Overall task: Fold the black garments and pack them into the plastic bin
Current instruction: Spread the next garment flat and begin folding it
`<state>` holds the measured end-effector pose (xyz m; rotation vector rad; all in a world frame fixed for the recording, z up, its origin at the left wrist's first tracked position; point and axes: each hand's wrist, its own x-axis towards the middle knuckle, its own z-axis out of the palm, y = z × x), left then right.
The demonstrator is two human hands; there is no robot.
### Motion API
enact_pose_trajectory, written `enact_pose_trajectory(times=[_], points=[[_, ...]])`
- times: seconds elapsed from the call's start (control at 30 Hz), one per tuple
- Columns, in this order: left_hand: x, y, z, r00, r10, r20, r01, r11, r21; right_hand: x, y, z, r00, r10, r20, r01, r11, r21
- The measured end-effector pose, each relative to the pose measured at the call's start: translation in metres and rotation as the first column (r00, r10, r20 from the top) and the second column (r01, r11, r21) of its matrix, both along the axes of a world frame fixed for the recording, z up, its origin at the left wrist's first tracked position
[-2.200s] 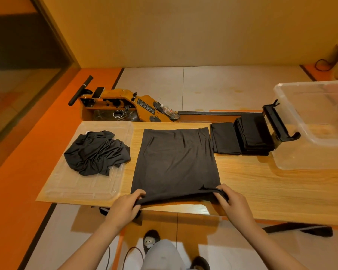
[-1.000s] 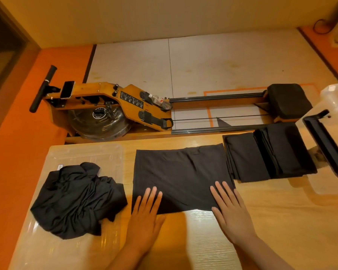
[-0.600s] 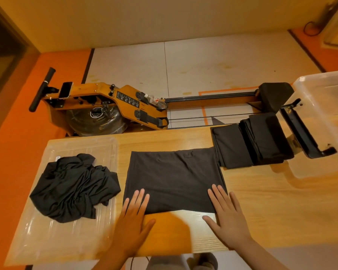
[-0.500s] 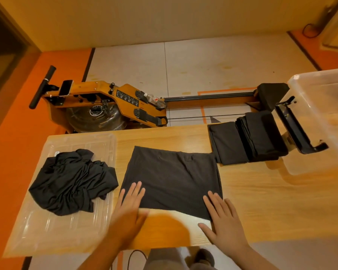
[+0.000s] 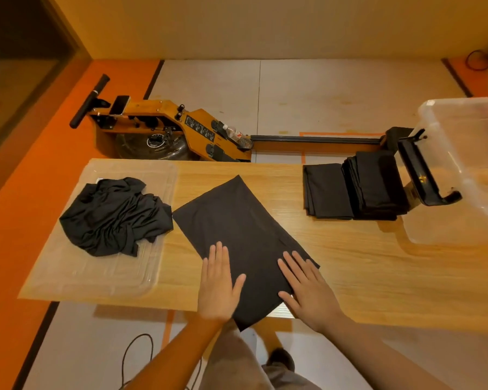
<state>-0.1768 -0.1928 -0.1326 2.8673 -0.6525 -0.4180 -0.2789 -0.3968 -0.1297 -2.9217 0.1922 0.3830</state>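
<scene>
Head view shows it well: both hands lie flat on the black garment (image 5: 245, 235), the left hand (image 5: 219, 282) and the right hand (image 5: 307, 291), with the fingers straight and gripping nothing. What would you advise for this fold?

I would first turn it square with the tabletop (image 5: 364, 266). It lies slanted now, and its near corner hangs over the front edge. After that, bring one short end onto the other with the edges matched. Then smooth outward with flat palms, so that no wrinkle is pressed in.

Is there room for that?

Enough, I think. On the left, the crumpled pile (image 5: 113, 215) on the clear lid (image 5: 96, 277) is just beside the garment's left corner, so the cloth should not be swept that way. On the right, the bare wood is open up to the folded stack (image 5: 358, 187). The stack sits near the far edge, just beside the plastic bin (image 5: 468, 164). The way there looks free.
</scene>
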Motion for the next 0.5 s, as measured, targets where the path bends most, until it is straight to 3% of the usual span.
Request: enact_pose_trajectory(times=[0.23, 0.3, 0.4, 0.5], points=[[0.052, 0.014, 0.021, 0.951, -0.308, 0.024, 0.305, 0.948, 0.093, -0.041, 0.034, -0.002, 0.994, 0.088, 0.06, -0.089, 0.996, 0.025], [0.033, 0.014, 0.026, 0.938, -0.335, 0.094, 0.336, 0.942, 0.003, -0.037, 0.03, -0.003, 0.981, 0.155, 0.114, -0.156, 0.988, -0.006], [-0.018, 0.023, 0.013, 0.931, -0.364, 0.042, 0.366, 0.925, -0.1, -0.031, 0.016, -0.007, 0.969, 0.215, 0.121, -0.212, 0.977, -0.034], [-0.037, 0.041, -0.009, 0.916, -0.401, 0.031, 0.4, 0.916, 0.017, -0.028, 0.009, -0.012, 0.963, 0.241, 0.125, -0.234, 0.97, -0.064]])
